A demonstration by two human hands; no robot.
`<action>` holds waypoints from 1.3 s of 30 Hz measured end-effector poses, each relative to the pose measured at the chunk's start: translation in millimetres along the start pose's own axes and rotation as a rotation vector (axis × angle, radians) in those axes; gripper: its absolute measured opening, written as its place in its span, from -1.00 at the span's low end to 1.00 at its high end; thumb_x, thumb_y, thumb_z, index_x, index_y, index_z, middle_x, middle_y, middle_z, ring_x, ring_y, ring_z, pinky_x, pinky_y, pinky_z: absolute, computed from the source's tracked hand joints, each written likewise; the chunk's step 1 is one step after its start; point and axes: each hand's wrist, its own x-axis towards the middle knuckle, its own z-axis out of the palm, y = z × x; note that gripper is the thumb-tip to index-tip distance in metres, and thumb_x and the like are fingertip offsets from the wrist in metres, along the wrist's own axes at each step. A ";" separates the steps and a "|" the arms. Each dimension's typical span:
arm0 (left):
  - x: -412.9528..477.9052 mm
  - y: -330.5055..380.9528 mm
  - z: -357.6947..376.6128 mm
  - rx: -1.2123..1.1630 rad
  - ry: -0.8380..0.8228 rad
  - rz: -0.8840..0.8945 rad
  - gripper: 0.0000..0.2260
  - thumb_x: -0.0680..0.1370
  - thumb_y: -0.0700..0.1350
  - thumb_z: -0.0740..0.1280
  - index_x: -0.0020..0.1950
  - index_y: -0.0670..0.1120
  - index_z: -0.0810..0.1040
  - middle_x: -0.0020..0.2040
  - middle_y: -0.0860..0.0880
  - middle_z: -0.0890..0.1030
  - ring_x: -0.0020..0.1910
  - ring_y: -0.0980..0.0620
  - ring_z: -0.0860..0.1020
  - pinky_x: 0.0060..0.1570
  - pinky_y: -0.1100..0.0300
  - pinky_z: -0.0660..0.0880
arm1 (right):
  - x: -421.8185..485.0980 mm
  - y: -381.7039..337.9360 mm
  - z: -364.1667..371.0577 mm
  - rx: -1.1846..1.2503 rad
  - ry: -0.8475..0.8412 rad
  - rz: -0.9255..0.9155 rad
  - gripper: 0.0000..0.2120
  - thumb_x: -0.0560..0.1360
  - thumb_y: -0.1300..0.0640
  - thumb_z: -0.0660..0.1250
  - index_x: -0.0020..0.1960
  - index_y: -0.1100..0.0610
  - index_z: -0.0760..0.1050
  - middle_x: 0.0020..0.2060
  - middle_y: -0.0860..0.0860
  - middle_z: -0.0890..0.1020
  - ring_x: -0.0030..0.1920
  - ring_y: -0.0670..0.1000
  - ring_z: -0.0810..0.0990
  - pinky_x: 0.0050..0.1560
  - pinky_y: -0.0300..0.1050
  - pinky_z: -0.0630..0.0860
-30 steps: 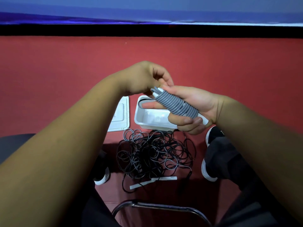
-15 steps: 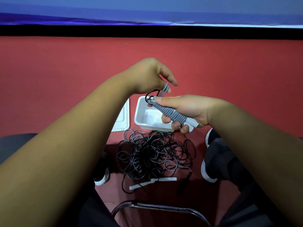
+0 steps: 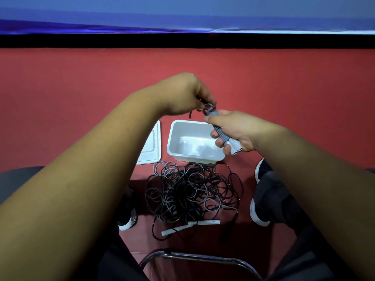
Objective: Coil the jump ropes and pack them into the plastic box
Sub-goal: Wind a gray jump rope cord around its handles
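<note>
Seated view, looking down past both forearms to a red floor (image 3: pixel 284 88). Your right hand (image 3: pixel 233 130) is closing its grip around a coiled grey jump rope (image 3: pixel 220 133), wound tightly over its white handles (image 3: pixel 235 147), which are protruding below your fingers. The bundle is tilting, upper end toward your left hand (image 3: pixel 182 94), and is hanging above the right rim of the box. Your left hand is pinching the rope's loose end (image 3: pixel 209 107) at the top of the coil, fingertips together on it; a short dark tail is dangling just below.

The white plastic box (image 3: pixel 178 138) is sitting open on the floor, nothing visible inside. Its lid (image 3: pixel 154 147) is lying flat just to its left, partly hidden by your left forearm. In front of the box, a tangled pile of black and grey jump ropes (image 3: pixel 190 191) is lying between your shoes, with two white handles (image 3: pixel 190 226) at its near edge. A chair's metal frame (image 3: pixel 198 258) is curving across the bottom. No writing or labels are readable anywhere.
</note>
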 end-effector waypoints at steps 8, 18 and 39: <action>-4.6 -3.9 2.3 -0.238 0.076 -0.203 -0.93 0.53 -0.13 0.54 -0.02 0.02 0.78 -0.16 -0.15 0.74 -0.29 -0.03 0.57 -0.31 0.07 0.52 | 8.1 -0.8 -6.4 0.022 0.034 -0.035 -0.65 0.62 0.12 0.41 0.36 -0.04 0.44 -0.30 0.00 0.45 -0.45 -0.03 0.39 -0.39 -0.23 0.27; -0.7 -3.2 15.6 -0.426 -0.076 -0.334 -0.88 0.54 -0.28 0.51 0.04 -0.29 0.68 -0.28 -0.17 0.64 -0.35 0.00 0.66 -0.19 0.04 0.67 | 0.6 -10.7 -3.4 0.192 -0.069 -0.060 -0.66 0.50 -0.24 0.33 0.13 -0.04 0.48 -0.26 0.05 0.48 -0.40 0.05 0.43 -0.32 -0.13 0.37; -0.9 -1.7 21.2 -0.457 0.086 -0.178 -0.83 0.72 -0.05 0.28 0.00 -0.11 0.53 -0.22 -0.08 0.64 -0.32 -0.05 0.43 -0.33 0.05 0.39 | -3.0 -17.3 -2.9 0.271 0.013 -0.019 -0.55 0.56 -0.29 0.14 -0.02 0.08 0.52 -0.36 0.01 0.41 -0.46 0.00 0.30 -0.34 -0.21 0.23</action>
